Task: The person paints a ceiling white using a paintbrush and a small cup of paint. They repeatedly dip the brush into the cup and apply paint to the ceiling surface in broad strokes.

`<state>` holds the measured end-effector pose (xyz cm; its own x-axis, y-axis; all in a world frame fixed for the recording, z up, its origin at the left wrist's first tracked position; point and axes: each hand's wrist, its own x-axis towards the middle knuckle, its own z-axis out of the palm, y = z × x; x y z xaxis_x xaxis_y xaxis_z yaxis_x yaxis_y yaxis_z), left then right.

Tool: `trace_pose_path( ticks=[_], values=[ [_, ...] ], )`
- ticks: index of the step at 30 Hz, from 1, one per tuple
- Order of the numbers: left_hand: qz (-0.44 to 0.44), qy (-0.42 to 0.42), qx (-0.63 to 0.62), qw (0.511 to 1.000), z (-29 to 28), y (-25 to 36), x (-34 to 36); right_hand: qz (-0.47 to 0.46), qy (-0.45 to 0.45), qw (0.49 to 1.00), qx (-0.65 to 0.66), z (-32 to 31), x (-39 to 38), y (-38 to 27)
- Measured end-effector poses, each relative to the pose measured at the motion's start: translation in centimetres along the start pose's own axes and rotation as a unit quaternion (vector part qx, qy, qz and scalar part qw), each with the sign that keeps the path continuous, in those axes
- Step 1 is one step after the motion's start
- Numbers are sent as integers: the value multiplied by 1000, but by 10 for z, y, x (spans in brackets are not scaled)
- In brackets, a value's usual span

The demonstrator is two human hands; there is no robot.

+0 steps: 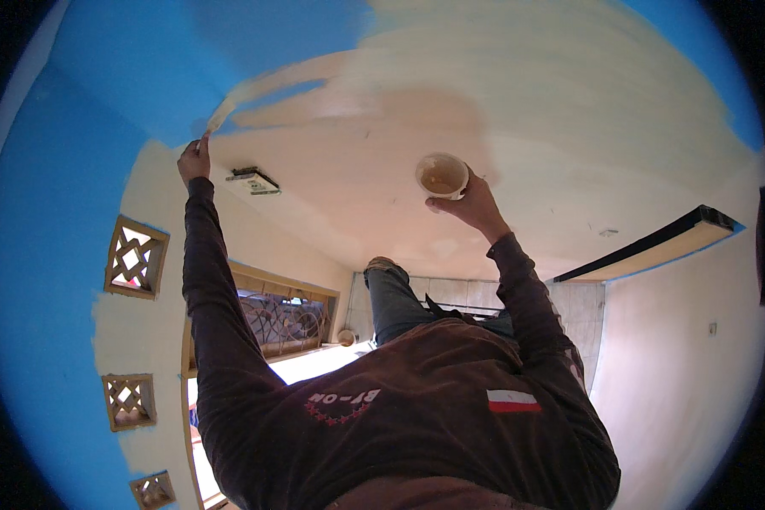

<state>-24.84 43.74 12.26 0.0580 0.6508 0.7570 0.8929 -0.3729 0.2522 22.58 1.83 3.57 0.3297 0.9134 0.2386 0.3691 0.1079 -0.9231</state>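
Counting by hand: one slim cream-smeared brush (221, 114) is pinched in the closed fingers of the left hand (195, 161), laid against the blue wall partly coated cream (416, 119); one round white tub (442, 178) with cream paint inside is gripped by the right hand (478, 208), fingers part-open around its side. Three brown-framed lattice openings (136, 257), one pale rectangular wall fitting (253, 180) and one long black-edged shelf (654, 243) are seen. Brush handle mostly hidden; right fingertips partly blocked by the tub, their full wrap cannot be told. Open wall is left between brush and tub; shelf edge stands well apart.
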Motion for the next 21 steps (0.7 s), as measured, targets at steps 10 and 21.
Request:
trace_pose_path(
  ticks=[10, 21],
  values=[
    [-57, 121, -4, 991, 14, 38, -66, 56, 13, 998, 23, -17, -45, 33],
    [-18, 32, 2, 999, 29, 138, -55, 80, 54, 995, 30, -31, -77, 46]
  ],
)
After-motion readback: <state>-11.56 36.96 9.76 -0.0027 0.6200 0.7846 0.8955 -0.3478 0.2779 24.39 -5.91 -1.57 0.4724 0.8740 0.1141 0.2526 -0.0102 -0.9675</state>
